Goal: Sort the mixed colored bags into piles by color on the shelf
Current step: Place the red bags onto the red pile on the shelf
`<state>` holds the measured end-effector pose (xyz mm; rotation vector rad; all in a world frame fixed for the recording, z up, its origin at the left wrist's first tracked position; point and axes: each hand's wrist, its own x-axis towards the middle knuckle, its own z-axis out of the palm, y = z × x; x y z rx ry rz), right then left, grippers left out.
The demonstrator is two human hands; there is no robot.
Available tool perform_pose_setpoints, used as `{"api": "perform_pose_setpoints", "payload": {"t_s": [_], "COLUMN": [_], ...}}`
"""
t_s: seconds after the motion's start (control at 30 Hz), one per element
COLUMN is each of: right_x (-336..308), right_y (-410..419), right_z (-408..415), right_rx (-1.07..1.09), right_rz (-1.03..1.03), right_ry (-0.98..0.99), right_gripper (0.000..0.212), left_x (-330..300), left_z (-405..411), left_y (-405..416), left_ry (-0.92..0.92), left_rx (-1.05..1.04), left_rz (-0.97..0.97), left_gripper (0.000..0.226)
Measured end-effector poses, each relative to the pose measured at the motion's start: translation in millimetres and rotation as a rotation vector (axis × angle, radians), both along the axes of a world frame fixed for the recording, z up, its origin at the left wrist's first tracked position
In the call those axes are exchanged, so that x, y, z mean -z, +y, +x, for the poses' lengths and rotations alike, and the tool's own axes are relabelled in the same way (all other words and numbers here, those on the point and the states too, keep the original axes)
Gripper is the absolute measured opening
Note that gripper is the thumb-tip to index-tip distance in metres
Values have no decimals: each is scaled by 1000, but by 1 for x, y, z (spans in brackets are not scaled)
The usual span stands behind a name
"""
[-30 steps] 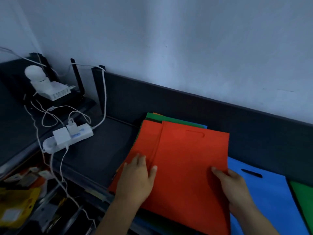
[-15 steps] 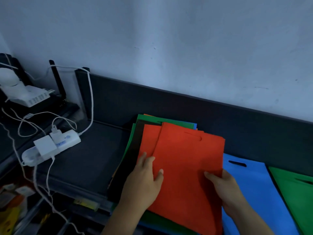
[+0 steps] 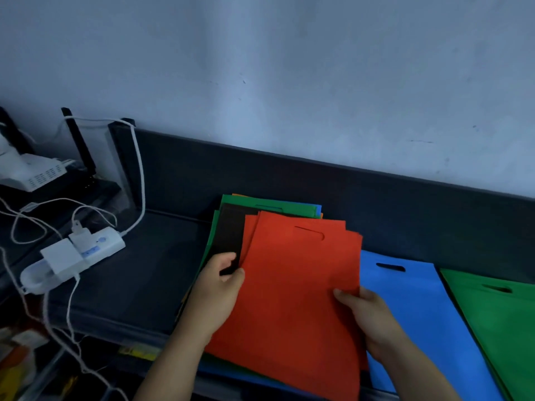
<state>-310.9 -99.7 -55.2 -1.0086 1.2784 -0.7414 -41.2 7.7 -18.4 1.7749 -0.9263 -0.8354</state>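
Observation:
Red bags (image 3: 295, 279) lie on top of a mixed stack on the dark shelf (image 3: 156, 273). A black bag (image 3: 230, 230) and a green bag (image 3: 246, 202) show beneath them, with blue and orange edges at the back. My left hand (image 3: 215, 290) grips the left edge of the red bags, thumb on top. My right hand (image 3: 366, 316) holds their right edge, thumb on the red surface. Right of the stack lies a blue bag (image 3: 411, 308), and further right a green bag (image 3: 498, 316).
A white power strip (image 3: 72, 257) with chargers and white cables sits on the shelf at left. Behind it stand a white device (image 3: 31, 172) and a black antenna (image 3: 79, 143). The shelf's dark back panel (image 3: 376, 198) meets a pale wall. Clutter lies below the shelf at lower left.
The red bags have slid to the right, baring more of the black bag under them. My left hand's fingers have curled round the red bags' left edge. The view has shifted right.

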Motion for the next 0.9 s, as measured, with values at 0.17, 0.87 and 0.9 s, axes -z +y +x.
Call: {"api": "perform_pose_setpoints", "payload": {"t_s": [0.17,0.87,0.9], "right_x": [-5,-25,-26], "right_y": [5,24,27], "right_z": [-18,-214,-235], "right_rx": [79,273,305], "right_rz": [-43,-128,-123], "right_ry": [-95,101,104], "right_gripper": [24,27,31], "left_x": [-1,-22,-22], "left_z": [3,-217,-239], "left_y": [-7,-64,-67], "left_ry": [323,245,233], "left_rx": [-62,293,318], "left_rz": [50,15,13], "left_gripper": [63,29,31]}}
